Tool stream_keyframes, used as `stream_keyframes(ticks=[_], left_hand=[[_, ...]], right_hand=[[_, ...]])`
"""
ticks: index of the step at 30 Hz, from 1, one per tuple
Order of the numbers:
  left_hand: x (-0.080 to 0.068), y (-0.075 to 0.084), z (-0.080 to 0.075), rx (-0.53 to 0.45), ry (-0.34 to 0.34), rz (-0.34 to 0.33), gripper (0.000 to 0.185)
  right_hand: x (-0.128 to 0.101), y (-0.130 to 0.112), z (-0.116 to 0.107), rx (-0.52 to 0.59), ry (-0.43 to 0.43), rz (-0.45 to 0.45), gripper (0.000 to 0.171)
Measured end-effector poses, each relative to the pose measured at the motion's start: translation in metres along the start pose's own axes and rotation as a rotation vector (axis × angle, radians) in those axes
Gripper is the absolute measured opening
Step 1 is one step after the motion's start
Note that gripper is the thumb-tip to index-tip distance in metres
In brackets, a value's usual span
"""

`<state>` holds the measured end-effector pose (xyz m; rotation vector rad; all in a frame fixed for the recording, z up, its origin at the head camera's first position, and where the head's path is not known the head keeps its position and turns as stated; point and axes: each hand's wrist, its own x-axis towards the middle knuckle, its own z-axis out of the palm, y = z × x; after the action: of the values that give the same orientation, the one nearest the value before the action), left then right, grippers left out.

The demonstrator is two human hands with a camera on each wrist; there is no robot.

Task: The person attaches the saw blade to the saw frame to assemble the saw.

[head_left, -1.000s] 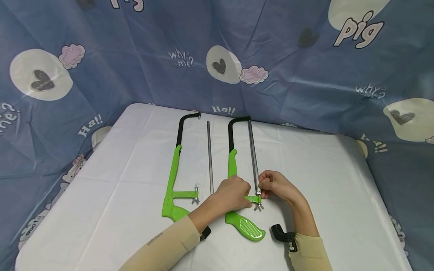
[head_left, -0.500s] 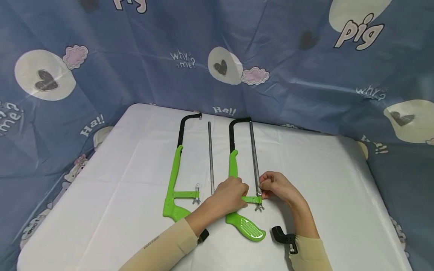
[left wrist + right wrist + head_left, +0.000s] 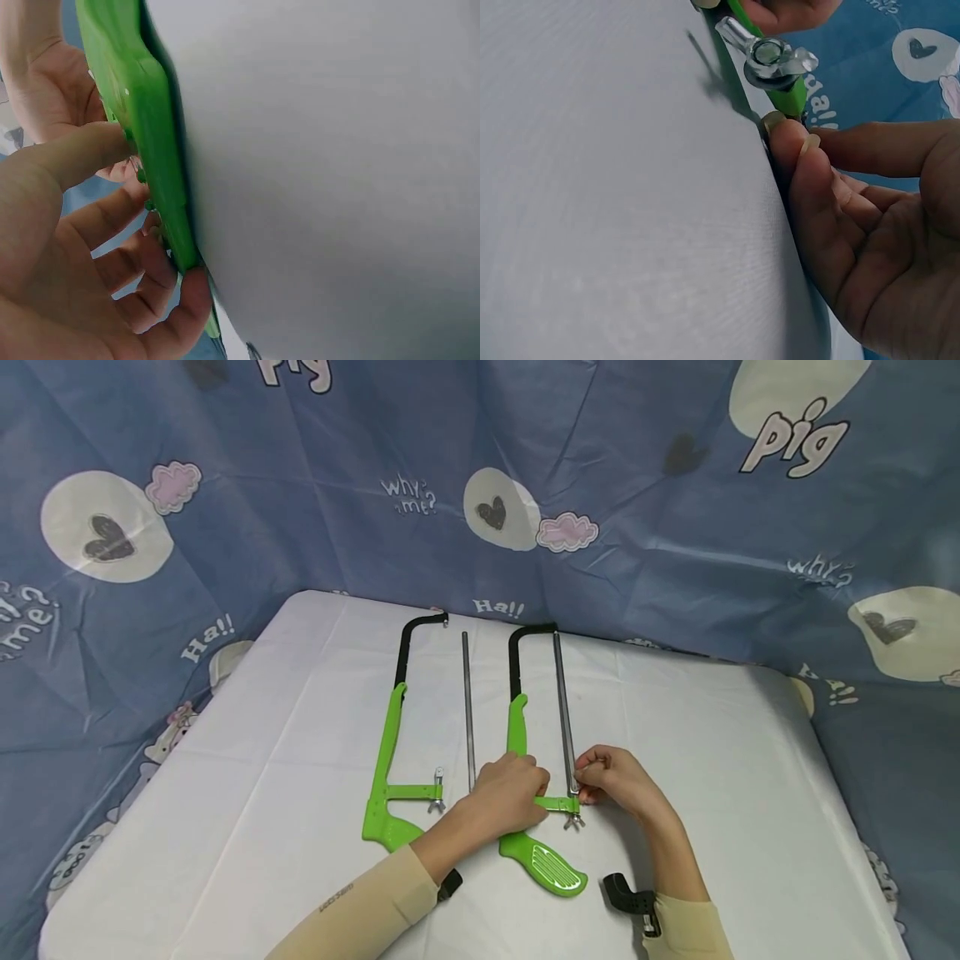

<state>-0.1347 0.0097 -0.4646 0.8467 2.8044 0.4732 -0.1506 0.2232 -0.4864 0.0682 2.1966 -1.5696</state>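
Toward the near edge of the table (image 3: 247, 827), right of its middle, lies the right hacksaw (image 3: 517, 727), flat on the white cloth. Its frame looks stiff and fairly light, best held by the green handle or crossbar; the thin blade (image 3: 564, 710) likely flexes and has sharp teeth. The left hand (image 3: 510, 793) curls its fingers round the green crossbar, pinning it down. The right hand (image 3: 615, 781) pinches the blade's near end, just above the wing nut (image 3: 769, 56).
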Motion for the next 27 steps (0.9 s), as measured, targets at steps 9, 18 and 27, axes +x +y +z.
stream_keyframes(ticks=[9, 18, 27], left_hand=[[0.005, -0.003, 0.000, 0.009, 0.005, 0.006, 0.023], [0.008, -0.002, 0.000, 0.041, 0.016, 0.013, 0.032], [0.010, -0.002, 0.002, 0.025, 0.007, 0.018, 0.038]], right_hand=[[-0.008, -0.005, 0.002, -0.015, 0.019, -0.006, 0.021], [-0.028, -0.008, 0.002, -0.215, 0.066, -0.009, 0.014], [-0.046, -0.004, -0.004, -0.277, -0.130, -0.052, 0.013]])
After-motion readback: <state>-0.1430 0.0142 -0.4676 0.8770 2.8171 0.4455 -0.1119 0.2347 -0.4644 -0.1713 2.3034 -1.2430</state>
